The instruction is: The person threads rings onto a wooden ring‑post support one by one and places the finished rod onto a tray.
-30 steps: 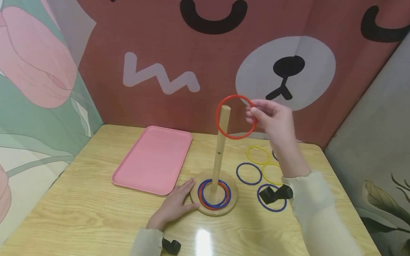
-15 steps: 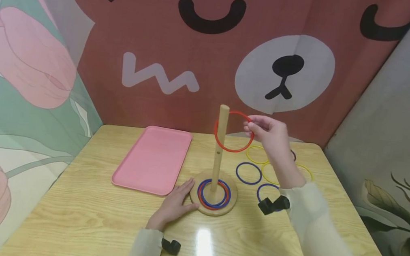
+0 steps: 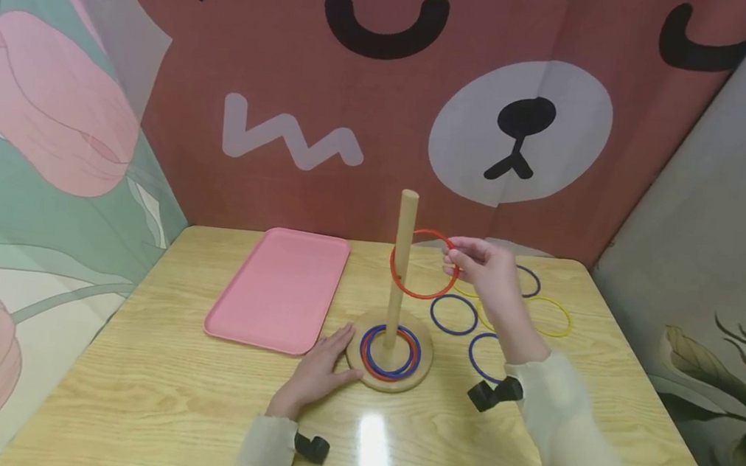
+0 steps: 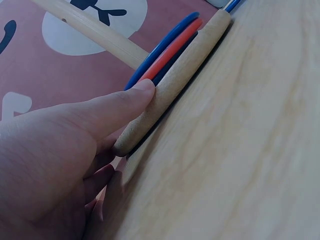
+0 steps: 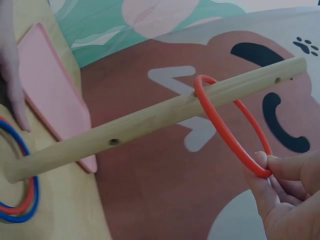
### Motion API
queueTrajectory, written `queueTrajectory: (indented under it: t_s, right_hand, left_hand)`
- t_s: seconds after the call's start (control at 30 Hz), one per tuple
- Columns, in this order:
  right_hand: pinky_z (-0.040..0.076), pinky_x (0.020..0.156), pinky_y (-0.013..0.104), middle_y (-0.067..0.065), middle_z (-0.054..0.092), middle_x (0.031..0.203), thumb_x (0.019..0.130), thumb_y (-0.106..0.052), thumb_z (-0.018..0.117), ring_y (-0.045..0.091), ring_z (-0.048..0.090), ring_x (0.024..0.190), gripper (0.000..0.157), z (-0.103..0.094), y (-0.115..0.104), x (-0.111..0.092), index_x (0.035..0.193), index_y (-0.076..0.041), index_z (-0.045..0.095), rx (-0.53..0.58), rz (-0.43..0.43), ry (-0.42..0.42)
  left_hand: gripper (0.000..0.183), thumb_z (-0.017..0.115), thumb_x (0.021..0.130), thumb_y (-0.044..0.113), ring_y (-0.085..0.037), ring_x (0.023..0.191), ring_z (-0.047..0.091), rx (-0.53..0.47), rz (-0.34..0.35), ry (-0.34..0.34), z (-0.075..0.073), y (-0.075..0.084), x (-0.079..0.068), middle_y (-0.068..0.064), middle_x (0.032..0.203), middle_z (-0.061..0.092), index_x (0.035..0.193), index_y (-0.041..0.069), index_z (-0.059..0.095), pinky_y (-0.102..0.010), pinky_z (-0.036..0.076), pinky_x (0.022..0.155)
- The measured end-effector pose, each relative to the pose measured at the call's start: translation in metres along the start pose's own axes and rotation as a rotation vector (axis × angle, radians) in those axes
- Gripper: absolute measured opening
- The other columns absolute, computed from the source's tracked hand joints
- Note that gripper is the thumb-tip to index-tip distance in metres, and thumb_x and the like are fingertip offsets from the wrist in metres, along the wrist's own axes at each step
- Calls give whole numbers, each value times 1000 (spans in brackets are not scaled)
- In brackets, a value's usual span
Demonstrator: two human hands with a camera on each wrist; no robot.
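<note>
My right hand point(image 3: 488, 267) pinches a red ring point(image 5: 223, 131) around the post point(image 3: 407, 217); my left hand point(image 3: 316, 378), straight-fingered, seems to touch the base point(image 3: 413, 322).

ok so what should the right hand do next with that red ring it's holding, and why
Probably have the right hand lower the held red ring down the wooden post: it encircles the post partway up, and other rings lie around the post's foot on the base, which the left hand touches.
</note>
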State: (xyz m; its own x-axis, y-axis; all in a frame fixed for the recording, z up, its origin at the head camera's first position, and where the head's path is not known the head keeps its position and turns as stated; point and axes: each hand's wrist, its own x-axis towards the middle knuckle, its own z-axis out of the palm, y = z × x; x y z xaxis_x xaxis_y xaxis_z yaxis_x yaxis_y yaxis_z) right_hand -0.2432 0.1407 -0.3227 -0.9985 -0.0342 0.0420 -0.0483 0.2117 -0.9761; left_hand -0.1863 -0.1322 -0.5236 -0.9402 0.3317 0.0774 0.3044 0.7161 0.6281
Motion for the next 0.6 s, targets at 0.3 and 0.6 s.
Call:
queueTrajectory:
  t_s: [0.3, 0.6]
  right_hand:
    - [60, 84, 25, 20, 68, 111, 97, -8, 57, -1, 68, 80, 35, 10, 30, -7, 127, 9, 56, 71, 37, -22]
    - [61, 80, 24, 18, 68, 109, 95, -5, 59, 6, 69, 84, 31, 20, 49, -11, 123, 8, 59, 66, 50, -18]
  left_hand:
    - [85, 65, 88, 49, -27, 149, 25, 13, 6, 1, -2, 2, -1, -8, 160, 25, 152, 8, 27, -49, 16, 124]
    - [85, 65, 88, 49, -28, 149, 25, 15, 8, -3, -1, 1, 1, -10, 160, 25, 153, 8, 27, -49, 17, 124]
